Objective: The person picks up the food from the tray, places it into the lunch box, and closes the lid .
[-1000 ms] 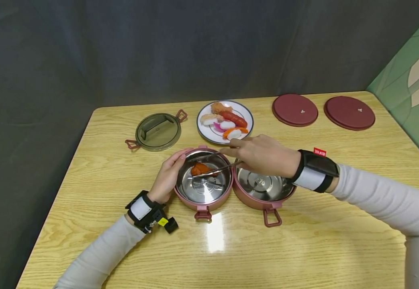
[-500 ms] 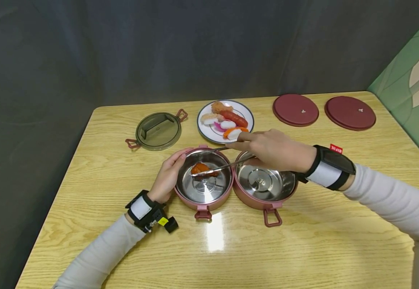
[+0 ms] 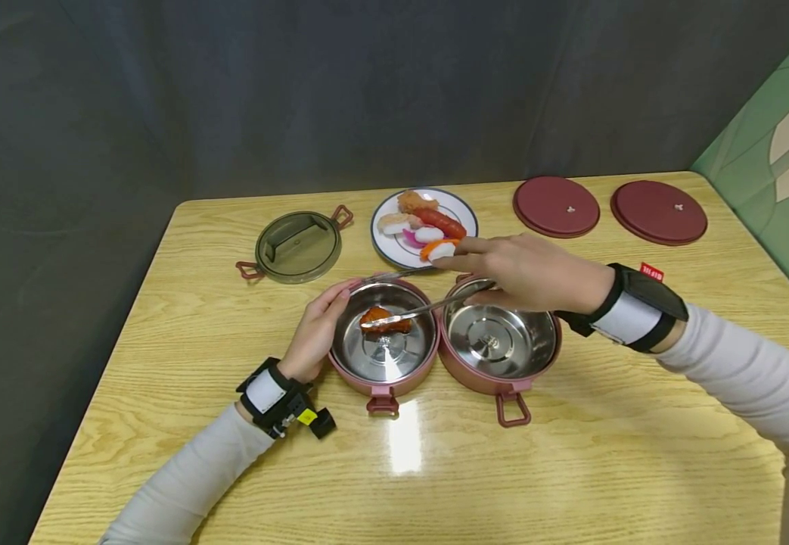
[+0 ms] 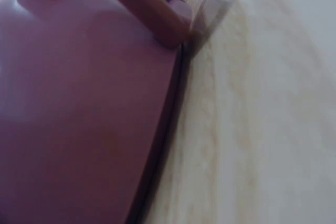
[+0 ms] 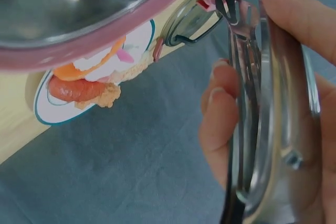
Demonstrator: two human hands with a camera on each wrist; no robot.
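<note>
Left hand: the left hand (image 3: 315, 333) was laid along the outer left wall of the left pot (image 3: 408, 387), centre of the head view, its fingers nearly straight and its thumb at the rim.
Right hand: the tongs (image 3: 428, 308) were held by the right hand (image 3: 537, 272), right of centre, between thumb and fingers.
Tongs: the two arms were spread apart; the food piece (image 3: 394, 328) was crossed by the lower one, though contact could not be told.
Food piece: it was seen, orange-brown, inside the left pot, near the frame's centre.
Right pot: the right pot (image 3: 465, 376) was set just beside the left one, its metal interior partly covered by the right hand.
Plate: a sausage (image 3: 440, 223) and other foods were carried on the white plate (image 3: 389, 248), upper centre.
Lids: a see-through lid (image 3: 299, 257) was placed upper left on the worktop (image 3: 340, 492); two dark red lids (image 3: 556, 212) were placed upper right.
</note>
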